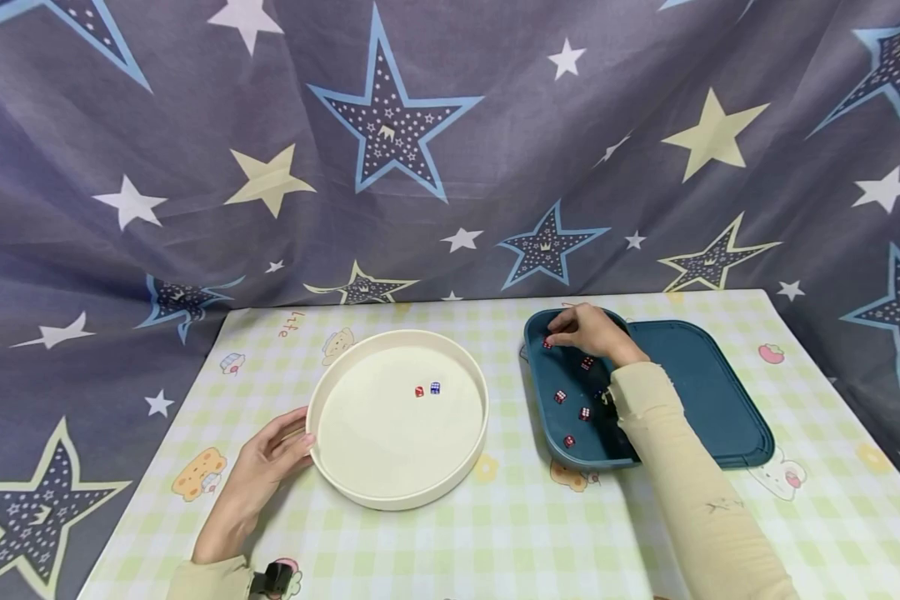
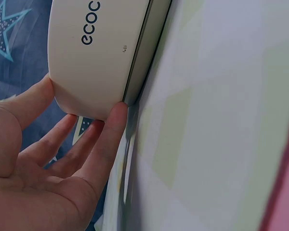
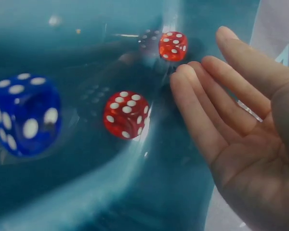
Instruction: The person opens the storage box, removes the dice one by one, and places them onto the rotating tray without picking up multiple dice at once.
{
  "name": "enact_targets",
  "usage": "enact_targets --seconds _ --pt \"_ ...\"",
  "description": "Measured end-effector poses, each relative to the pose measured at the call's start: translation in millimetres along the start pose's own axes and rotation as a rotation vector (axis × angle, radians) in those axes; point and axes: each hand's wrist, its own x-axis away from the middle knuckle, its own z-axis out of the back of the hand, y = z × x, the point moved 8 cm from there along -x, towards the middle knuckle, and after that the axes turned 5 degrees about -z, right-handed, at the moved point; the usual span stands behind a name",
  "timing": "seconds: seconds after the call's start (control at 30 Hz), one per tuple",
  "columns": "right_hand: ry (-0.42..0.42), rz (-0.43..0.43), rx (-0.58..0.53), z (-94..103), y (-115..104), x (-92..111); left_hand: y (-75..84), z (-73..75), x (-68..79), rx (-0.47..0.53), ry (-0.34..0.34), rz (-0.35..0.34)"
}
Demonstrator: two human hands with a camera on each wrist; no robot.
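My left hand holds the left side of a cream round tray, thumb at the rim and fingertips low on the wall in the left wrist view. Inside the tray lie a red die and a blue die. Over the far end of a dark teal box reaches my right hand. Its fingers are loosely extended beside a red die, with nothing between them in the right wrist view. Another red die and a blue die lie in the box.
A flat teal lid or tray lies against the box's right side, partly behind my right sleeve. The checked tablecloth covers the table, and a star-printed curtain hangs behind it.
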Motion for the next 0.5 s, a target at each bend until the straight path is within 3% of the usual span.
enact_targets --seconds 0.5 --pt "-0.041 -0.023 0.025 -9.7 5.7 -4.5 0.3 0.0 0.0 -0.002 0.0 0.003"
